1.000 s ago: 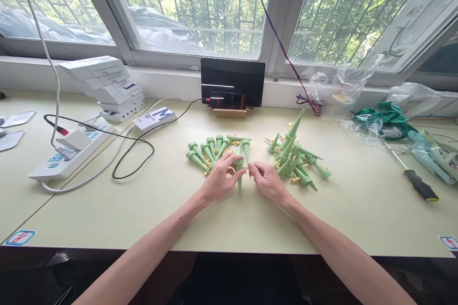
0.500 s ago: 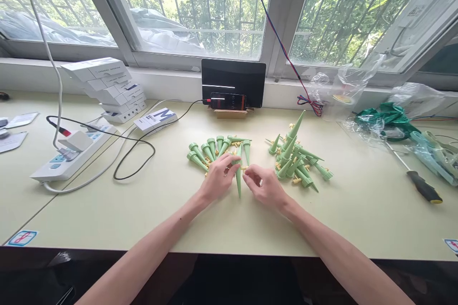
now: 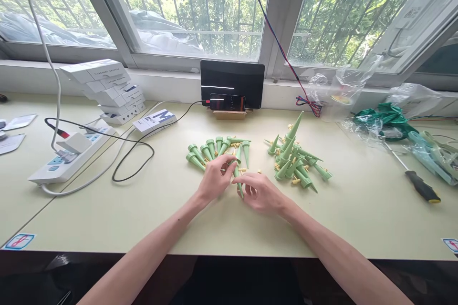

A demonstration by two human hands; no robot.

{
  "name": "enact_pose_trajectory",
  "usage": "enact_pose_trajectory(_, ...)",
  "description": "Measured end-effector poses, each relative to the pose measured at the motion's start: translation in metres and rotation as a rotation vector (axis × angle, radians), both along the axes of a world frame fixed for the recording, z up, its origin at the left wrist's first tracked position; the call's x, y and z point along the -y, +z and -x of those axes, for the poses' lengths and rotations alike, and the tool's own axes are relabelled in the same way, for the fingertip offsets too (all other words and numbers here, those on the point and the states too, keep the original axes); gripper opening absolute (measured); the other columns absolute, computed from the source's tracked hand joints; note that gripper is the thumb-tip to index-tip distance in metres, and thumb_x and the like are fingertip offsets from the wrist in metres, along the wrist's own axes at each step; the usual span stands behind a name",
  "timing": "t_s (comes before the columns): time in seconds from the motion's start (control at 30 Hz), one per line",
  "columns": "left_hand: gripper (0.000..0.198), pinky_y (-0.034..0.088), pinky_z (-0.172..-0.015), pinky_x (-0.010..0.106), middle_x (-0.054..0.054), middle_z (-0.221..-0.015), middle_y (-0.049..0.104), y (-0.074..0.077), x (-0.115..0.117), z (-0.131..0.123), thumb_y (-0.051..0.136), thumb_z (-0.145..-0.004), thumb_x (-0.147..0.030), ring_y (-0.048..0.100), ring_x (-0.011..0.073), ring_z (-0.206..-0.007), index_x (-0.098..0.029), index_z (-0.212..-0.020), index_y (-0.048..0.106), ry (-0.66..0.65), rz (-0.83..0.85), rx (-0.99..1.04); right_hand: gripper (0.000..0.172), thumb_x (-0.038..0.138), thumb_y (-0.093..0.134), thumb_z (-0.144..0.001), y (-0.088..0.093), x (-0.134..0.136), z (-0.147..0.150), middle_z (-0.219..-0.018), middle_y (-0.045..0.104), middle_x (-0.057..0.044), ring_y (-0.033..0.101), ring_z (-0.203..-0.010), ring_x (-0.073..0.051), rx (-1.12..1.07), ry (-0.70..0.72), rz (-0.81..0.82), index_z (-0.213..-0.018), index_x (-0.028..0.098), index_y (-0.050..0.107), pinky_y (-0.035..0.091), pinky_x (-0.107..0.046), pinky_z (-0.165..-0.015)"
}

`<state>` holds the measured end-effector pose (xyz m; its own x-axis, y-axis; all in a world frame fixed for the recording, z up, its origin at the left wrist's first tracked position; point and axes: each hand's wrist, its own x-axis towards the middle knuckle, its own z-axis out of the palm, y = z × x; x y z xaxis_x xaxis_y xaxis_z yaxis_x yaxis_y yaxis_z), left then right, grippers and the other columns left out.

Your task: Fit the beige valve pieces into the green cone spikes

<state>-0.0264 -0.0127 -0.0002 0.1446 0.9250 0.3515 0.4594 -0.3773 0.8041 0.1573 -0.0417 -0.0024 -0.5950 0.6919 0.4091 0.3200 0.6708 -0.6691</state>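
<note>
My left hand [image 3: 216,176] is closed, its thumb and fingertips pinching the upper part of a green plastic watering spike [image 3: 237,182]. The spike's tapered end points down toward me. My right hand [image 3: 263,192] has its thumb and forefinger closed around the lower, tapered part. Small yellow valve pieces show just beyond my right fingers, one a yellow valve [image 3: 259,171] on the tabletop. Behind my left hand, several green spikes [image 3: 207,151] are fanned out. A heap of green spikes with yellow valves [image 3: 295,164] lies to the right.
At the back, a phone [image 3: 227,102] leans against a dark tablet [image 3: 232,81]. On the left are a power strip [image 3: 67,162], a black cable and stacked white boxes [image 3: 110,88]. A screwdriver [image 3: 422,186], plastic bags and green wrapping [image 3: 386,119] lie on the right.
My right hand has moved down from beside the spike's upper part to its tapered end and closed on it. A yellow valve piece behind that hand has come into sight. The spike has tilted slightly.
</note>
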Motion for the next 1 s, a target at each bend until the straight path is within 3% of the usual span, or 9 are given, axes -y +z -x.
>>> enact_pose_trajectory(0.23,0.022,0.045,-0.050,0.021,0.001,-0.076,0.064,0.0055,0.0028,-0.0009,0.055,-0.092,-0.037,0.060,0.0117,-0.058,-0.017,-0.096,0.064,0.001,0.034,0.005,0.013,0.023,0.057,-0.095,-0.0042,-0.0028,0.0042,-0.083,0.068,-0.003,0.055,-0.059,-0.011,-0.206,-0.223,-0.103,-0.104,0.019,0.065,0.050,-0.025,-0.060)
enact_pose_trajectory(0.5,0.027,0.037,-0.050,0.022,-0.003,-0.061,0.052,0.0081,0.0036,0.0003,0.050,-0.095,-0.038,0.043,0.0095,-0.051,-0.018,-0.083,0.062,-0.048,0.026,-0.100,0.012,0.026,0.054,-0.097,0.0014,-0.0016,0.0045,-0.073,0.067,-0.001,0.058,-0.051,-0.010,-0.402,-0.369,-0.066,-0.098,0.020,0.064,0.050,-0.023,-0.052)
enact_pose_trajectory(0.73,0.028,0.036,-0.056,0.024,-0.004,-0.059,0.053,0.0066,0.0044,0.0000,0.047,-0.097,-0.036,0.042,0.0105,-0.053,-0.019,-0.084,0.065,-0.112,0.005,-0.220,0.015,0.029,0.051,-0.098,0.0026,-0.0021,0.0055,-0.067,0.062,0.000,0.057,-0.051,-0.011,-0.409,-0.439,-0.047,-0.095,0.019,0.063,0.050,-0.024,-0.054)
enact_pose_trajectory(1.0,0.033,0.033,-0.056,0.026,-0.004,-0.053,0.049,0.0079,0.0059,-0.0011,0.045,-0.097,-0.031,0.041,0.0111,-0.049,-0.019,-0.068,0.057,-0.168,-0.037,-0.295,0.023,0.033,0.047,-0.099,0.0050,-0.0016,0.0053,-0.065,0.058,0.000,0.052,-0.053,-0.012,-0.336,-0.450,-0.003,-0.088,0.019,0.061,0.047,-0.026,-0.056)
